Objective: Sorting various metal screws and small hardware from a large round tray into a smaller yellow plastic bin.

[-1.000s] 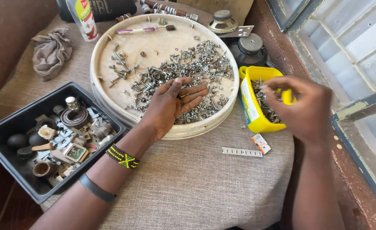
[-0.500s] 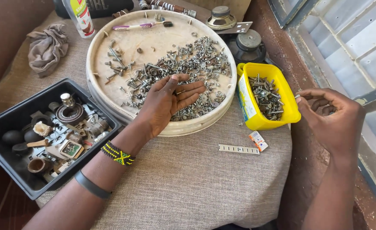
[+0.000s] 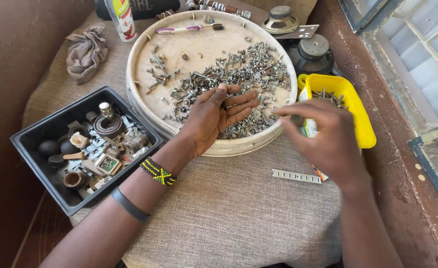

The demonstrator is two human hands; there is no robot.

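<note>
Small silver metal screws (image 3: 239, 82) heaped in round cream tray (image 3: 144, 106); our left hand (image 3: 214, 119) rests open on them. Right hand (image 3: 328, 141) hovers near yellow plastic tub (image 3: 363, 124), fingertips pinched; contents unclear.

Left of the left hand (image 3: 214, 119): black bin (image 3: 28, 149) of odd parts. Beyond that hand: grey rag (image 3: 86, 52), bottle (image 3: 121, 19), toothbrush (image 3: 186, 29). Beyond the right hand (image 3: 328, 144): two speakers (image 3: 281, 19). Just beside its wrist: slotted metal strip (image 3: 296, 176).
</note>
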